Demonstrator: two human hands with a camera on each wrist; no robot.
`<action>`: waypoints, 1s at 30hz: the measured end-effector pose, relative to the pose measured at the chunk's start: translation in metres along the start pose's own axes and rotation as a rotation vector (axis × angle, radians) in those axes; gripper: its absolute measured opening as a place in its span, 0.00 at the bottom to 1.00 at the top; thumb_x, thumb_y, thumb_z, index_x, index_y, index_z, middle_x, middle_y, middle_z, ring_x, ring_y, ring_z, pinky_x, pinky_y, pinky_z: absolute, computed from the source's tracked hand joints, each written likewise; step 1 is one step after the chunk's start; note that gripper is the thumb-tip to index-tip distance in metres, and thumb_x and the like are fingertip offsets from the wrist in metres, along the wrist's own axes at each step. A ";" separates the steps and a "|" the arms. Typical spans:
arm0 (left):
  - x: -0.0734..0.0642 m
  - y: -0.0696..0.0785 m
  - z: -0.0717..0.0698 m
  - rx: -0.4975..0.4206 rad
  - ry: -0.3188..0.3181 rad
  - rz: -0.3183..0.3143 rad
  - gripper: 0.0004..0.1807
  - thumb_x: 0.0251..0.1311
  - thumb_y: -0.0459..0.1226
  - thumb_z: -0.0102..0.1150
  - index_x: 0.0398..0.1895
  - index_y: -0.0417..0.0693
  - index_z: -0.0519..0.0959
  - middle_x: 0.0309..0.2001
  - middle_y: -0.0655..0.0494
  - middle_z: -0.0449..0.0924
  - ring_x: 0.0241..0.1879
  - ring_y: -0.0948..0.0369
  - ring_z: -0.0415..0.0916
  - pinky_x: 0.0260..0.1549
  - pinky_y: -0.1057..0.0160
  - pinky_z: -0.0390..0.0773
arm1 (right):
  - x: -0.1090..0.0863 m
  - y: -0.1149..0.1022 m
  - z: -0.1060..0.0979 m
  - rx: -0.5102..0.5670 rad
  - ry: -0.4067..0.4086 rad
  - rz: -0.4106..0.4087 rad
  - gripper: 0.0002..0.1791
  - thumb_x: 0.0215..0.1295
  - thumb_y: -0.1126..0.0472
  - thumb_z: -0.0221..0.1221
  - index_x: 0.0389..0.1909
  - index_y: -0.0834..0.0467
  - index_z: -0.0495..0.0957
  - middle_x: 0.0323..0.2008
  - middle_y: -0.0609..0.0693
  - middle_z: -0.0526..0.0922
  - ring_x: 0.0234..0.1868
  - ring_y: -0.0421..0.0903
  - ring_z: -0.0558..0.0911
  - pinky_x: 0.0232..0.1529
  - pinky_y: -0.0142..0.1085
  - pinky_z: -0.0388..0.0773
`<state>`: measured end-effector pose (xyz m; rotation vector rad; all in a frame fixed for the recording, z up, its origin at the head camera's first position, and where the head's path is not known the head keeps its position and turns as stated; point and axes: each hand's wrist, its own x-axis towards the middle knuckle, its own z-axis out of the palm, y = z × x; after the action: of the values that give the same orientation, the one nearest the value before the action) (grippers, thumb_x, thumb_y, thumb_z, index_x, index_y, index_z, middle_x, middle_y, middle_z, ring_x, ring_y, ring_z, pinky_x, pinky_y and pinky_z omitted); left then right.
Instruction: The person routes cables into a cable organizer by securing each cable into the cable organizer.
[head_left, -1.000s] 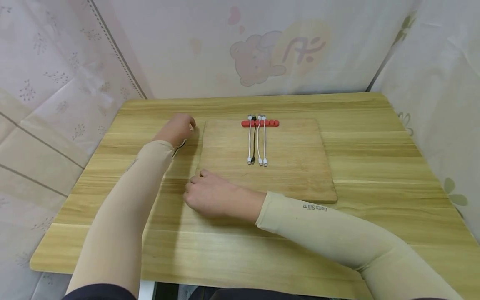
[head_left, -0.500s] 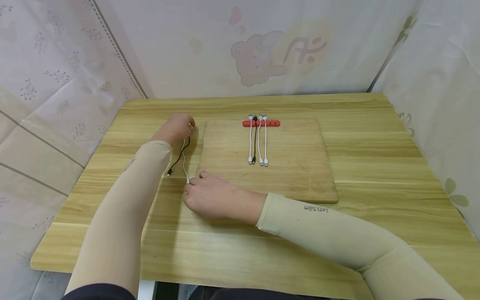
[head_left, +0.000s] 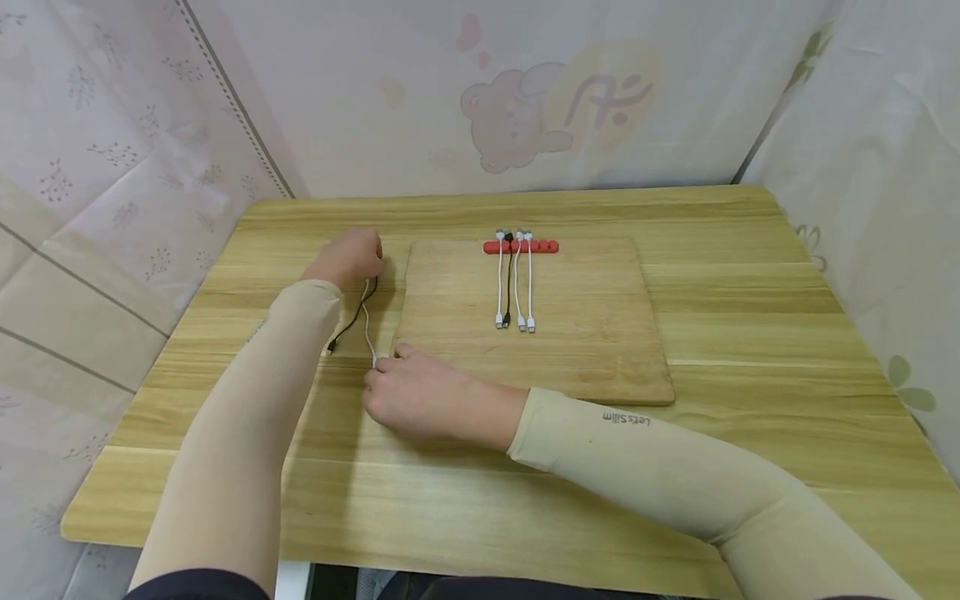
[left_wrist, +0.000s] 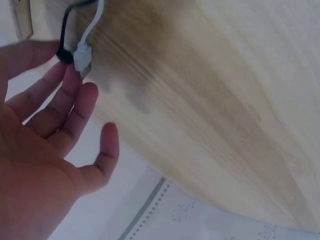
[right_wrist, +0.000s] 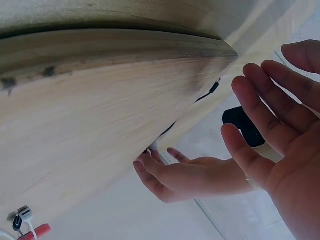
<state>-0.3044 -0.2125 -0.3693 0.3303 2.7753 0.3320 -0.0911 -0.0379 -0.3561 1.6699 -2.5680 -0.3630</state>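
Left hand (head_left: pixel 348 257): located left of centre in the head view, above the counter (head_left: pixel 738 275). Its thumb and fingertips pinched two plugs together, the white USB-A plug (left_wrist: pixel 81 56) and the black plug (left_wrist: pixel 64 55), as the left wrist view confirmed. The little finger stood apart from the grip.

Cables: the white cable (head_left: pixel 367 327) ran from this grip almost straight down the frame. The black cable (head_left: pixel 350 325) crossed it just below the left hand and slanted toward the lower left, ending in a free black connector (head_left: pixel 332 346).

Right hand (head_left: pixel 420 393): positioned below the left hand, at the lower end of the white cable, with the fingers over that end. Whether the fingertips pinched the cable end or merely lay against it could not be told; the right wrist view showed gently bent fingers and no cable between them.

Reference part: the red cable clip (head_left: pixel 543 247) lay across the upper edge of the wooden board (head_left: pixel 600 325), right of centre. It carried four cables (head_left: pixel 530 287), one black and three white, side by side, their long axes pointing down the frame.

Controlling relation, as judged: the clip lay directly to the right of the pinched plugs, at nearly the same height in the frame. The left hand was the nearer one. The white cable's long axis was roughly parallel to the clipped row; the black cable's was oblique to it.
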 end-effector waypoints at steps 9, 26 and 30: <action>-0.006 0.002 -0.010 0.002 -0.038 -0.052 0.19 0.71 0.42 0.63 0.21 0.47 0.73 0.21 0.58 0.71 0.29 0.57 0.69 0.67 0.25 0.64 | 0.034 0.000 0.001 -0.044 0.069 0.104 0.14 0.80 0.57 0.50 0.55 0.47 0.83 0.52 0.45 0.84 0.50 0.44 0.81 0.44 0.39 0.73; -0.009 0.005 -0.005 0.020 -0.049 -0.013 0.13 0.68 0.43 0.71 0.35 0.42 0.84 0.33 0.55 0.83 0.45 0.49 0.79 0.65 0.10 0.44 | 0.094 -0.019 0.010 -0.022 -0.292 0.277 0.22 0.85 0.50 0.41 0.70 0.46 0.74 0.64 0.46 0.73 0.61 0.45 0.72 0.60 0.41 0.74; -0.009 0.004 -0.005 0.026 -0.065 0.000 0.13 0.66 0.43 0.73 0.36 0.42 0.84 0.34 0.55 0.82 0.44 0.50 0.77 0.66 0.11 0.44 | 0.093 -0.020 0.014 0.013 -0.267 0.281 0.19 0.85 0.51 0.43 0.66 0.47 0.76 0.61 0.47 0.77 0.60 0.45 0.75 0.57 0.39 0.78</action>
<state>-0.2965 -0.2118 -0.3610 0.3411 2.7176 0.2796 -0.1143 -0.1277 -0.3811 1.3133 -2.9494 -0.5846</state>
